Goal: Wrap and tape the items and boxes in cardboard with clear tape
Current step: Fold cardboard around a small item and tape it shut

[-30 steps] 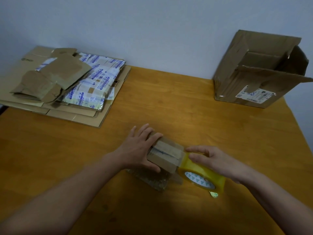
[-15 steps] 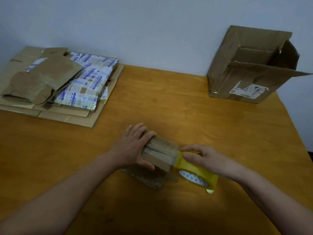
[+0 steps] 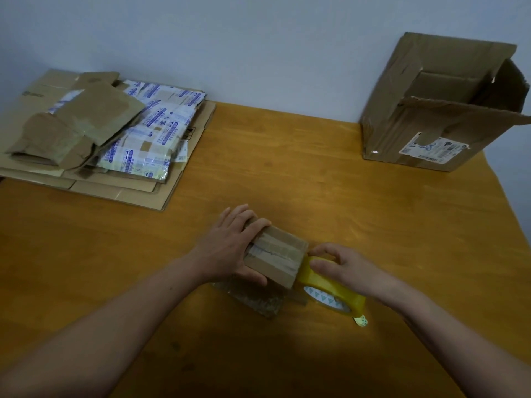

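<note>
My left grip [image 3: 230,248] clasps the left end of the small cardboard parcel [image 3: 275,254], fingers laid over its top and thumb pressed along its near side. The parcel sits near the middle of the worktop [image 3: 316,182], on a crinkled clear wrap [image 3: 258,301] that sticks out toward me. A taped seam runs along its top from left to right, toward the tape roll [image 3: 333,288], which touches the parcel's right end.

My right grip [image 3: 350,271] is curled over that yellowish roll. The roll stands on edge with its core facing me, and the white core is printed with green triangles, no words I can read.

Far right stands an open cardboard box [image 3: 402,119], its opening facing right and slightly toward me. It bears a white shipping label [image 3: 431,147] with barcodes, too small to read. Far left lies a stack of flattened cardboard [image 3: 120,188] with pieces covered in blue-printed tape [image 3: 161,130]. That print is illegible too.
</note>
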